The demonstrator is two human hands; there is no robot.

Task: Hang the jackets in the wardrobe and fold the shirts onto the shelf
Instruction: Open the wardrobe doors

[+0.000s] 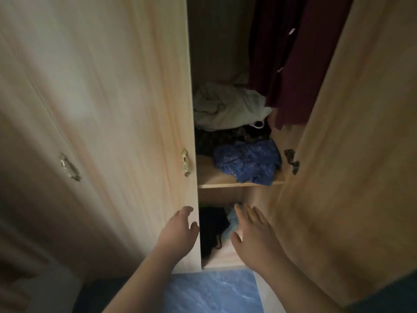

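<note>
In the head view, three wardrobe doors are seen. One closed door [45, 109] fills the left of the frame, a middle door [140, 98] stands beside it, and an open door [352, 132] takes up the right. Each carries one handle, three in all: a left handle [70, 167], a middle handle [185, 162] and a right handle [292, 161].

Between the middle and open doors the wardrobe interior is exposed. One dark red garment [293, 64] is hung at the upper right of the opening. Three garments are piled on the shelf [239, 184] at the centre: a pale crumpled garment [225, 107] at the back, a dark patterned garment [214, 138] below it in the frame, and a blue patterned garment [248, 161] nearest the shelf's front edge. In the lower compartment two more are counted, a black garment [212, 227] and a light blue garment [232, 222], touching each other. A blue floor [214, 292] shows at the bottom centre.

Two hands are raised at the lower centre. The left hand [180, 229] is held at the middle door's edge with fingers loosely curved; it appears to touch the edge, though blur leaves this uncertain. The right hand [252, 229] is spread flat, fingers straight, before the lower compartment. Nothing is held by either.
</note>
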